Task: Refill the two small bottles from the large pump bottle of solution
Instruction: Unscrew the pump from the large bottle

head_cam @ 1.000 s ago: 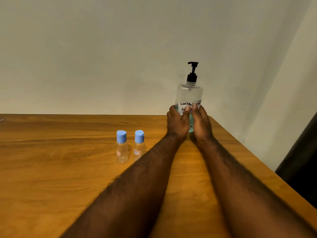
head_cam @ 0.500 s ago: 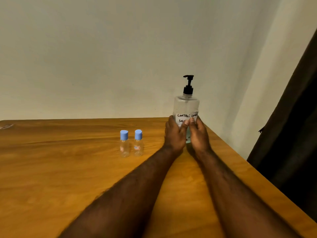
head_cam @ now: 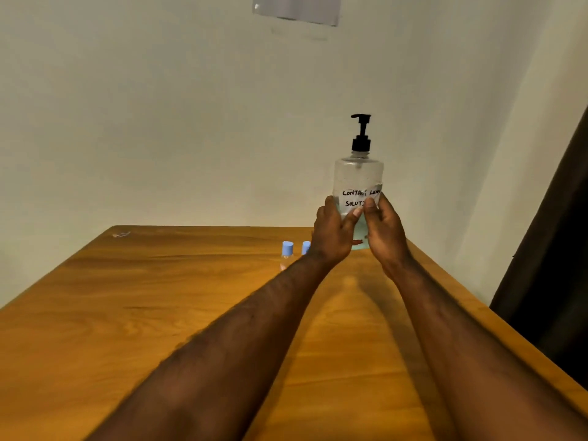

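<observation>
**Two hands on the big bottle before the refill**

The left hand point(head_cam: 332, 233) and right hand point(head_cam: 383, 232) each curled round the lower body of the large pump bottle point(head_cam: 358, 176), thumbs on its front. It was apparently a two-handed hold to steady a tall, heavy container. Whether its base touched the table point(head_cam: 159, 313) could not be told. Its handwritten label point(head_cam: 359, 198) read "CONTACT LEN" over "SOLUTI", the rest hidden by the thumbs. The small bottles point(head_cam: 287, 254) stood capped in blue, just beside the left wrist.

Plain off-white wall point(head_cam: 159, 106) fills upper frame; wood table point(head_cam: 143, 313) btm; dark curtain point(head_cam: 553, 265) rt edge; pale sheet point(head_cam: 296, 7) top center.
</observation>
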